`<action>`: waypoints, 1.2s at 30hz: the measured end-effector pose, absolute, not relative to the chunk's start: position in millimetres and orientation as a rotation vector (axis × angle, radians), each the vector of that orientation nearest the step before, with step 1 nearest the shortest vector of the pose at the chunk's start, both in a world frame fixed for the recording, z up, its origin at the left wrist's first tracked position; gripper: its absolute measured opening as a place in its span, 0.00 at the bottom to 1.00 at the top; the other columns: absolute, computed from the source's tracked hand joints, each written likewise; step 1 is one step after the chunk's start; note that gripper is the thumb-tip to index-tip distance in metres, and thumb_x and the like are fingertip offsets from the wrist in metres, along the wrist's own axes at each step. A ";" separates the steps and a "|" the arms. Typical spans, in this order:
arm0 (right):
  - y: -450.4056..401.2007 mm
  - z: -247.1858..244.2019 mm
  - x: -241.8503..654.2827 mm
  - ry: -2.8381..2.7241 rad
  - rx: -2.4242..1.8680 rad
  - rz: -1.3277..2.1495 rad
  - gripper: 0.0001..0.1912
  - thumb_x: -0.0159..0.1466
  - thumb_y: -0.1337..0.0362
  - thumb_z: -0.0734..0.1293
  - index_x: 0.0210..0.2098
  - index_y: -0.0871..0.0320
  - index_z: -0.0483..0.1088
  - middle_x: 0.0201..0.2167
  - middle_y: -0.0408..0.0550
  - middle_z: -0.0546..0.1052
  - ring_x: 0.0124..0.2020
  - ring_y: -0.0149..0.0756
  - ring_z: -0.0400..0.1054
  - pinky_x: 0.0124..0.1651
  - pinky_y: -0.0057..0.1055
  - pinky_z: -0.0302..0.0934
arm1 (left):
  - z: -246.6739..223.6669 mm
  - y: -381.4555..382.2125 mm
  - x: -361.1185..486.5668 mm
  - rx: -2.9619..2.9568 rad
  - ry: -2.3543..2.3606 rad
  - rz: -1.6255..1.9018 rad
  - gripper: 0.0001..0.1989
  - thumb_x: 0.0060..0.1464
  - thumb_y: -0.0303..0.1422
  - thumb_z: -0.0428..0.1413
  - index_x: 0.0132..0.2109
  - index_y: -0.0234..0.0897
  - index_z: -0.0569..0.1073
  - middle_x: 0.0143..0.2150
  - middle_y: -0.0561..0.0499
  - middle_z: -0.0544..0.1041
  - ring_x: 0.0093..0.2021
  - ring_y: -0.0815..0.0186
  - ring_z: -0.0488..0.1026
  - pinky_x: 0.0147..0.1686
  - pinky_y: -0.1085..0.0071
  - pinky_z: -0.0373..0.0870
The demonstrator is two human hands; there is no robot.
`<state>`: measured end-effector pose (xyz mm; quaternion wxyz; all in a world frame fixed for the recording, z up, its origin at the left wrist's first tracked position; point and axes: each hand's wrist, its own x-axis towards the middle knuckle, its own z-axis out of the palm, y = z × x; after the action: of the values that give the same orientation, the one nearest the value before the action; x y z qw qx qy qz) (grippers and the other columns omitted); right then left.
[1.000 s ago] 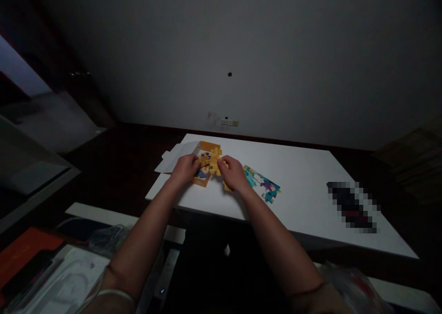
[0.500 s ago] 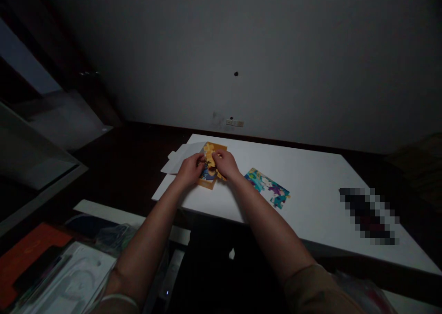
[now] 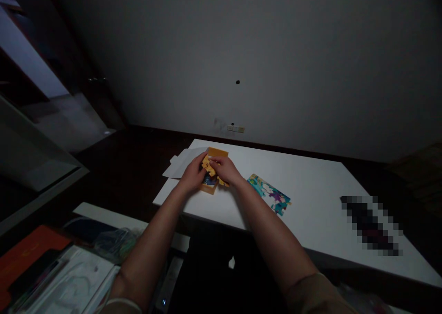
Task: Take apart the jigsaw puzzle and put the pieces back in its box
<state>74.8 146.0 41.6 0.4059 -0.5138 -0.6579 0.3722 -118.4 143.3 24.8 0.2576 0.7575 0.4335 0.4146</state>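
Over an open yellow box (image 3: 218,152) near the table's left end, my two hands meet around yellow jigsaw puzzle pieces (image 3: 208,165). My left hand (image 3: 193,172) is closed on their left side, its fingers partly hidden behind them. From the right, my right hand (image 3: 226,170) pinches the same pieces, thumb on top. More yellow pieces stick out under the right palm. Dark blue pieces (image 3: 209,180) show in the box below. A partly assembled colourful puzzle (image 3: 269,192) lies flat beside my right forearm, with a white gap in it.
The box's white lid flap (image 3: 179,163) spreads left past the white table (image 3: 311,180). A pixelated dark object (image 3: 369,224) lies at the right. An orange box (image 3: 32,254) and a plastic bag (image 3: 115,242) sit at lower left.
My hands have drawn closer together over the box, and the yellow pieces are now turned and nearer my left fingers. The whole view has shifted slightly; the assembled puzzle stays put.
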 end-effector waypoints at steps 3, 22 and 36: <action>144.1 41.4 78.8 -1.690 -1.345 0.901 0.11 0.78 0.62 0.71 0.51 0.53 0.89 0.46 0.50 0.91 0.45 0.43 0.86 0.55 0.40 0.78 | 28.7 140.0 -117.1 2.112 1.261 1.099 0.36 0.65 0.26 0.56 0.79 0.36 0.70 0.76 0.35 0.76 0.76 0.49 0.74 0.79 0.47 0.68; 159.5 76.5 55.5 -1.645 -1.561 0.592 0.17 0.83 0.63 0.62 0.52 0.56 0.85 0.54 0.60 0.89 0.57 0.51 0.82 0.61 0.41 0.69 | 27.4 127.4 -118.5 2.100 1.535 1.036 0.38 0.59 0.22 0.56 0.76 0.37 0.71 0.79 0.36 0.70 0.81 0.46 0.68 0.83 0.45 0.63; 147.2 71.9 42.4 -1.536 -1.280 0.523 0.14 0.81 0.64 0.64 0.54 0.56 0.81 0.58 0.57 0.86 0.63 0.44 0.77 0.71 0.38 0.65 | 28.6 111.9 -101.9 1.982 1.638 1.291 0.37 0.59 0.18 0.50 0.74 0.37 0.71 0.70 0.35 0.76 0.74 0.47 0.72 0.80 0.45 0.67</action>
<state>42.4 147.2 71.9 0.5118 -0.5320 -0.6385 0.2175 -101.9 111.9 28.6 0.1318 0.6828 0.5643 0.4449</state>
